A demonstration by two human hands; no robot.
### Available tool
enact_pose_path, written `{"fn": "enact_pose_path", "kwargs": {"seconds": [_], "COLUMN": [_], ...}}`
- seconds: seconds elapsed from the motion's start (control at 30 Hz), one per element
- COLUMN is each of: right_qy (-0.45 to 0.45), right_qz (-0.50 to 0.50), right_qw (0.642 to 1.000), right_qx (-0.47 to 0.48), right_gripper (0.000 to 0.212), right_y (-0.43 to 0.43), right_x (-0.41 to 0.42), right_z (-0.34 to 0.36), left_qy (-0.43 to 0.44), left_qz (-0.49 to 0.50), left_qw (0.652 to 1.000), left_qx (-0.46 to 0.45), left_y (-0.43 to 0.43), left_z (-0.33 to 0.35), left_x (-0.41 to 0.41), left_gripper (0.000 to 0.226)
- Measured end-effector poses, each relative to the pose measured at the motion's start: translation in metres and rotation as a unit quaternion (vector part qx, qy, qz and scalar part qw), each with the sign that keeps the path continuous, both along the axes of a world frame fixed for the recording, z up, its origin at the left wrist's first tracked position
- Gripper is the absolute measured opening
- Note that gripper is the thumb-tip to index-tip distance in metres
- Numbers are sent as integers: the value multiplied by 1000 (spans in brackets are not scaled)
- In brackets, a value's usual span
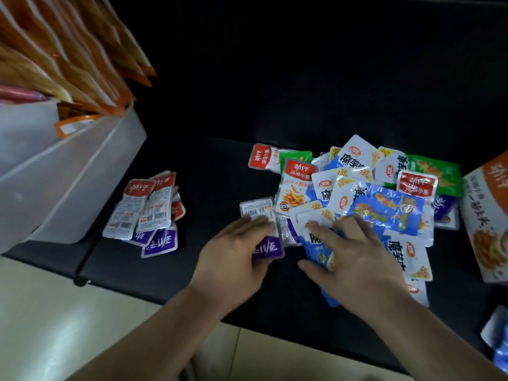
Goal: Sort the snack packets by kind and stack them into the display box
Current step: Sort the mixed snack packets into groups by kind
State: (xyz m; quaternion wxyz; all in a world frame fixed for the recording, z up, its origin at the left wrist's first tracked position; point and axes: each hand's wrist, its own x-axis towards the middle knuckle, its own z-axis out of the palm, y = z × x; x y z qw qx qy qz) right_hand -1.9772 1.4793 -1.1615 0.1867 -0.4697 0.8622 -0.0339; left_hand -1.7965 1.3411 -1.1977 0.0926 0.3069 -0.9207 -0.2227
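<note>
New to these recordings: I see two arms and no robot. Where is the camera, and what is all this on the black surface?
No machine here: a person works with bare hands, and the one picture comes from a wide-angle camera worn on the head, looking down. The left hand lies with straight fingers on a silver packet, a purple packet at its thumb side; the thumb is hidden, so a grip cannot be confirmed. The right hand rests open, fingers spread, on blue packets in the mixed pile of red, blue, green and purple snack packets. A small pile of red and purple ones lies apart to the left, beside white bins holding orange packets. An orange and white box shows at the right edge.
</note>
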Motion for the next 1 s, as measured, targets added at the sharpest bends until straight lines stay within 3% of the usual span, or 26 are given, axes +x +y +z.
{"fn": "enact_pose_path", "kwargs": {"seconds": [0.1,0.2,0.3,0.37,0.43,0.5,0.57,0.63,0.73,0.8,0.9,1.0], "right_qy": [-2,33,76,22,-4,-11,-12,-19,-38,-46,10,5], "right_qz": [-37,-38,7,76,128,128,114,113,113,93,75,49], "right_qw": [999,998,993,984,982,984,984,979,966,958,958,979], "right_qx": [-18,23,-87,-157,-140,-121,-134,-170,-231,-269,-276,-198], "right_gripper": [83,69,65,70,78,80,71,55,37,32,38,52], "right_y": [-8,-18,-25,-31,-39,-47,-50,-45,-36,-30,-26,-20], "right_x": [3,11,15,23,33,36,33,30,28,26,25,23], "right_z": [1,9,3,-7,-13,-19,-25,-34,-39,-34,-23,-17], "left_qy": [5,21,26,14,29,78,62,7,-15,4,3,44], "left_qz": [1,74,106,102,92,108,165,225,271,265,233,218], "left_qw": [1000,997,994,995,995,991,984,974,947,930,952,951], "left_qx": [11,17,8,1,12,21,5,26,170,253,199,217], "left_y": [2,-6,-11,-9,-4,-2,-4,-7,-19,-27,-31,-31], "left_z": [6,8,-3,-7,-4,-4,-2,4,8,6,11,26], "left_x": [7,16,29,34,36,38,40,39,36,35,33,24], "left_gripper": [52,35,41,50,57,43,35,55,87,70,30,47]}}
